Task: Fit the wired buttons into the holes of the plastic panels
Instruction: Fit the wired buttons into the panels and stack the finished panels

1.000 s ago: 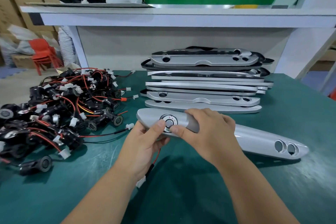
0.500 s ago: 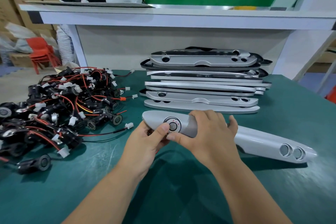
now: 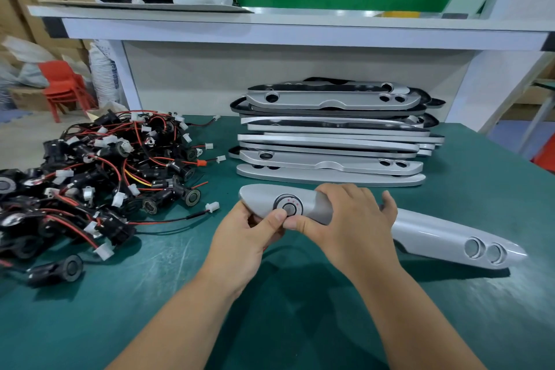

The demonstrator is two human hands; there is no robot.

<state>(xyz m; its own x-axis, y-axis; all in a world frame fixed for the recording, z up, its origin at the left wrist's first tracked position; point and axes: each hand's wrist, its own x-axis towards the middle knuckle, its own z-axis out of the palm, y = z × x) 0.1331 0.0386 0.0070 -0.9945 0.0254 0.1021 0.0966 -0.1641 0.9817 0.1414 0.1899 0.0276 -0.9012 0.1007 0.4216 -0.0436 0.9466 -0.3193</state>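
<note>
Gripping panel (image 3: 435,231), frame centre: left hand (image 3: 240,246), right hand (image 3: 351,228), thumbs at button (image 3: 289,206); uneven pressure could seat it crooked.

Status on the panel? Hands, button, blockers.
Left hand, right hand grip the panel, thumbs at the button. Button sits in its hole; two end holes empty. Nothing blocking.
</note>
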